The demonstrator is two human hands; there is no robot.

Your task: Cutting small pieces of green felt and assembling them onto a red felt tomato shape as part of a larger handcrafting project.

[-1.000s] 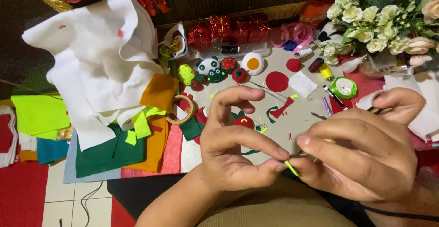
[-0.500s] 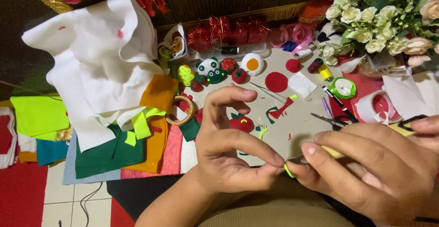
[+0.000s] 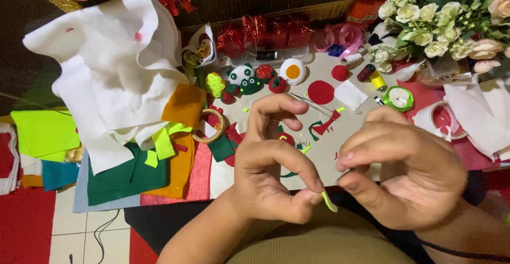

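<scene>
My left hand pinches a small lime-green felt strip between thumb and forefinger, over my lap at the table's near edge. Just to its right is my right hand, fingers curled and thumb and forefinger pressed together close to the strip. A tiny grey tip shows between those fingertips; whatever the hand holds is hidden. Beyond the hands, red and green felt cut-outs lie on the beige work surface.
A heap of white felt lies over orange, dark green and lime sheets at left. A tape ring, felt ornaments, a red felt circle, thread spools, a green ribbon roll and artificial flowers fill the back.
My right hand has turned and closed in over the strip; the yellow handle seen above it earlier is out of sight. My left hand's fingers have lifted slightly, keeping hold of the strip.
</scene>
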